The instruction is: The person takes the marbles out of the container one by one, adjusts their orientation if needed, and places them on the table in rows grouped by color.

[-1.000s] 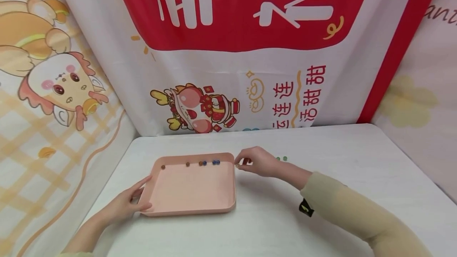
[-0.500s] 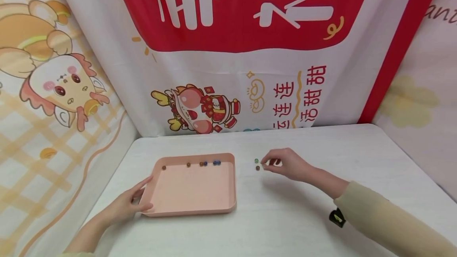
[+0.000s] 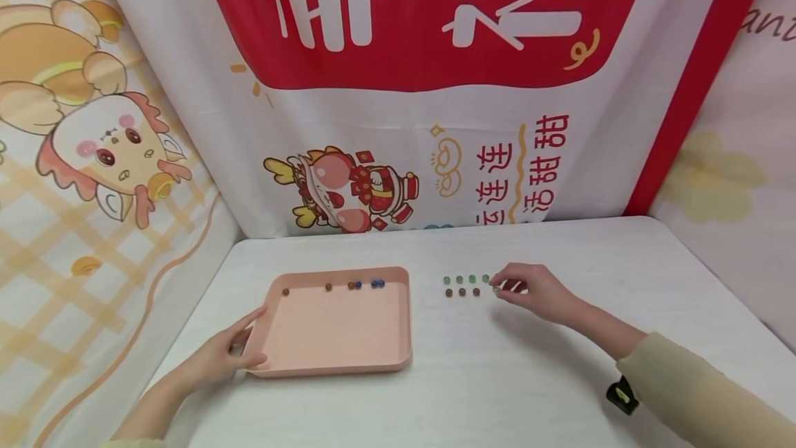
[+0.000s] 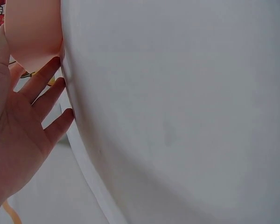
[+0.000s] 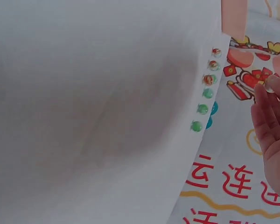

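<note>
In the head view my left hand holds the pink tray at its left edge, thumb and index fingertip at the rim. The left wrist view shows the other fingers spread, tips down at the tabletop. My right hand is over the table right of the tray, pinching a small clear glass marble between thumb and finger. Beside its fingertips, several green marbles form a row, with three brown marbles in a second row in front.
Along the tray's far wall lie three brown marbles and three blue marbles. The white table ends at a printed cloth behind it, and a patterned cloth hangs at the left.
My right hand has moved from the tray's right edge rightward along the table. Green and brown marbles it hid before now show in two rows. The left hand and tray stay put.
</note>
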A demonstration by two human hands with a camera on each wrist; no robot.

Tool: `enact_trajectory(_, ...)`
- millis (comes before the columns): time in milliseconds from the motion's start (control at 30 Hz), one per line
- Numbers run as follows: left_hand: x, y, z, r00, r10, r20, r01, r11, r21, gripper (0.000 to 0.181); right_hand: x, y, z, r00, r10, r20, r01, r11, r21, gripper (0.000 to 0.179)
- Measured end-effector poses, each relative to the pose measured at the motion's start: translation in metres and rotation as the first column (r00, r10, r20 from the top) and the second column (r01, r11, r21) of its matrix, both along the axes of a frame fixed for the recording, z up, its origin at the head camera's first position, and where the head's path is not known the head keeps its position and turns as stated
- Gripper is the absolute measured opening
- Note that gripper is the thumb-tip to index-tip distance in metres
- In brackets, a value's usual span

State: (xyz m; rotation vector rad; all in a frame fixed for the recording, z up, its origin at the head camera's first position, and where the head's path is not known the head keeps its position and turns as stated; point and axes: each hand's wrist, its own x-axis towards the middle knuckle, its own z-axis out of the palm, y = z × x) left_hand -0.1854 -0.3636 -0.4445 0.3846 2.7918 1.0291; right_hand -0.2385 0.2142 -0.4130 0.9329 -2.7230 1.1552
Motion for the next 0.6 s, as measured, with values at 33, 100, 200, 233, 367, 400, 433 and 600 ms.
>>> enact_trajectory(33,0.000,0.000,0.000,1.000,0.000,0.004,0.000,1.000,0.002,0.092,-0.001,0.001,-0.002,1.000,-0.005,0.002,0.005,1.000,-0.004,0.021)
enact_trajectory(100,0.000,0.001,0.000,1.000,0.002,0.008,-0.002,1.000,0.006,0.092,-0.004,0.003,-0.005,1.000,-0.019,0.010,0.019,1.000,-0.007,0.020)
enact_trajectory(200,0.001,0.001,0.000,1.000,0.004,0.011,-0.004,1.000,0.007,0.093,-0.008,0.004,-0.011,0.998,-0.041,0.048,0.042,0.999,-0.009,0.019)
enact_trajectory(233,0.001,0.001,0.000,1.000,0.004,0.011,-0.004,1.000,0.007,0.093,-0.010,0.005,-0.013,0.997,-0.049,0.062,0.049,0.999,-0.009,0.019)
enact_trajectory(367,0.001,0.001,0.000,1.000,0.008,0.002,-0.008,1.000,-0.001,0.093,-0.015,0.006,-0.020,0.992,-0.070,0.102,0.072,0.997,-0.012,0.020)
enact_trajectory(400,0.001,0.001,0.000,1.000,0.009,0.001,-0.009,1.000,-0.003,0.093,-0.016,0.007,-0.022,0.992,-0.075,0.102,0.076,0.997,-0.011,0.020)
enact_trajectory(433,0.001,0.001,0.000,1.000,0.011,0.000,-0.011,1.000,-0.005,0.093,-0.018,0.007,-0.024,0.992,-0.072,0.099,0.074,0.997,-0.012,0.020)
enact_trajectory(600,0.002,0.000,0.000,1.000,0.013,0.006,-0.013,1.000,-0.004,0.093,-0.026,0.007,-0.031,0.992,-0.070,0.108,0.069,0.998,0.009,0.018)
